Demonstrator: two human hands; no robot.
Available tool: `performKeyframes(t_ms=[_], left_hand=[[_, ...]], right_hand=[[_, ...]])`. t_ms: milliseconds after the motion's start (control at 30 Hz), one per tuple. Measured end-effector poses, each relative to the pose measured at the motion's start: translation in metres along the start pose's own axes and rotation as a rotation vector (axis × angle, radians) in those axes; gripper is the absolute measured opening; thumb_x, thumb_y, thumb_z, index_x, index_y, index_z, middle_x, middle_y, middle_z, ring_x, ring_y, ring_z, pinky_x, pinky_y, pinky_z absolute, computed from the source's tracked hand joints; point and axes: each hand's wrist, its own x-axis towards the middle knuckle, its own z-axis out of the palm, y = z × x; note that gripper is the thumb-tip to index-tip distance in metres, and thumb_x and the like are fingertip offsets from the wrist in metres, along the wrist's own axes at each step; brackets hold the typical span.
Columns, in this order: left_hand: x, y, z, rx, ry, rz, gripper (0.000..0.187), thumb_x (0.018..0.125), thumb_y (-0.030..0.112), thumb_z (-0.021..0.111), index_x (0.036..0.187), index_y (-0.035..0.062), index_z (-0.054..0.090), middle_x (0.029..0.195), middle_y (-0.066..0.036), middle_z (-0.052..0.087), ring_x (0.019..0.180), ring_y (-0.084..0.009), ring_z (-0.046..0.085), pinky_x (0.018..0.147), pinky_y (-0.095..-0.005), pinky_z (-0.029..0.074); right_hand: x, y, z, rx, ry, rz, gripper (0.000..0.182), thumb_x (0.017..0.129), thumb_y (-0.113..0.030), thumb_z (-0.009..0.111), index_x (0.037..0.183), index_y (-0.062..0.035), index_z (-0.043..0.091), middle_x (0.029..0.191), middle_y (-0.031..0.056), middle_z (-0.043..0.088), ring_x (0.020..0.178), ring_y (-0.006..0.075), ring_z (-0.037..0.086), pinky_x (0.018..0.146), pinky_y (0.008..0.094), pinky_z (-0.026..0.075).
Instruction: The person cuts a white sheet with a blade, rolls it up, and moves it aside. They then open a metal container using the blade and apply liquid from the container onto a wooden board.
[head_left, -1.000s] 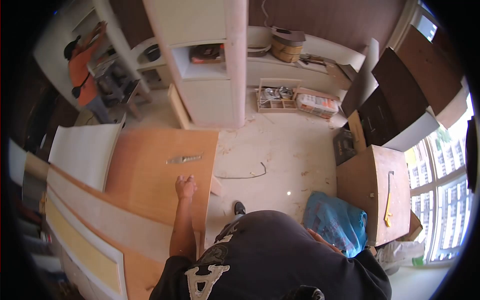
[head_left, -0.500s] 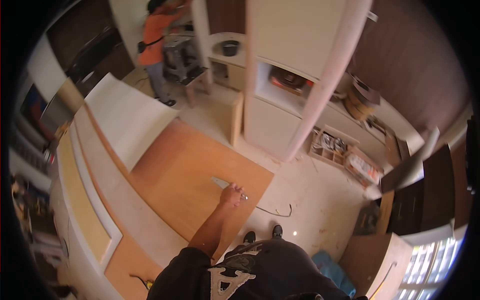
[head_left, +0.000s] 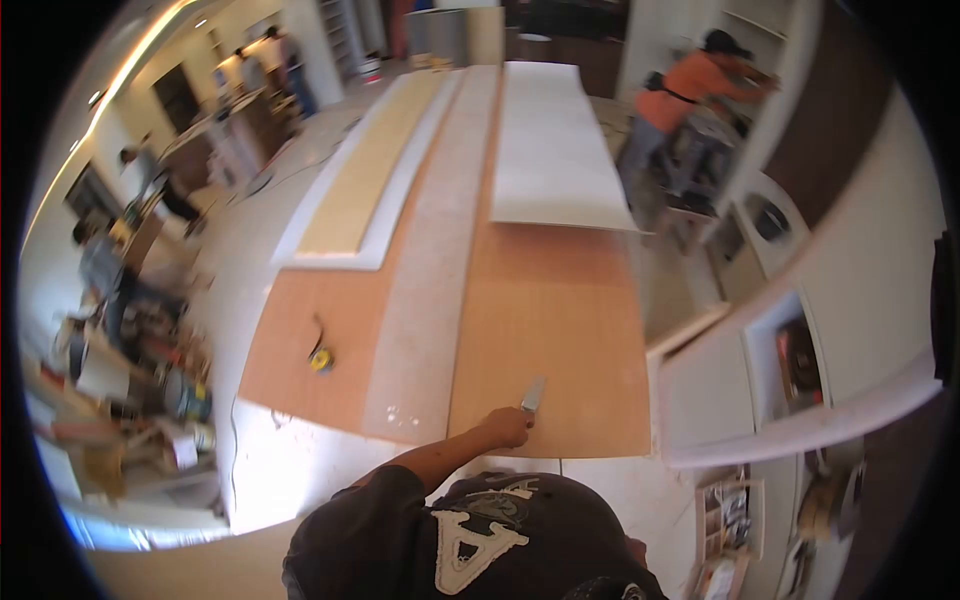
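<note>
My left hand reaches out over the near edge of a brown wood sheet, its fingers wrapped round a putty knife. The pale, wide blade points away from me, low over the sheet, and the grip is hidden in my fist. Left of this sheet runs a long pale strip of board. A yellow tape measure lies on the board surface further left. My right hand is out of view; only a small patch of skin shows beside my dark shirt.
A white sheet and a yellowish panel lie on the far part of the boards. A person in orange works at a machine at the back right. Several others are at the left. A wooden tool box stands at the lower right.
My view has swung left and up, bringing the whole board stack and more people into sight. My left hand keeps hold of the putty knife, near the sheet's close edge.
</note>
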Motion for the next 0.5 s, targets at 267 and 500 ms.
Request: performKeyframes(t_ms=[267, 500], left_hand=[[-0.08, 0.017, 0.002, -0.533, 0.347, -0.129, 0.067, 0.079, 0.017, 0.066, 0.144, 0.0049, 0.051, 0.081, -0.016, 0.07, 0.061, -0.0196, 0.066, 0.061, -0.0365, 0.055], [-0.109, 0.023, -0.041, -1.099, 0.12, -0.154, 0.08, 0.086, 0.018, 0.066, 0.153, -0.0059, 0.028, 0.078, -0.009, 0.068, 0.059, -0.0155, 0.061, 0.057, -0.0291, 0.051]], right_hand=[[0.098, -0.129, -0.075, -0.048, 0.943, 0.157, 0.056, 0.101, -0.034, 0.055, 0.13, 0.0137, 0.055, 0.127, 0.032, 0.061, 0.121, 0.0425, 0.058, 0.107, 0.0469, 0.045], [0.066, -0.348, -0.078, 0.719, 0.023, -0.263, 0.046, 0.1, -0.037, 0.058, 0.125, 0.0021, 0.06, 0.097, 0.0125, 0.069, 0.091, 0.0316, 0.066, 0.086, 0.044, 0.053]])
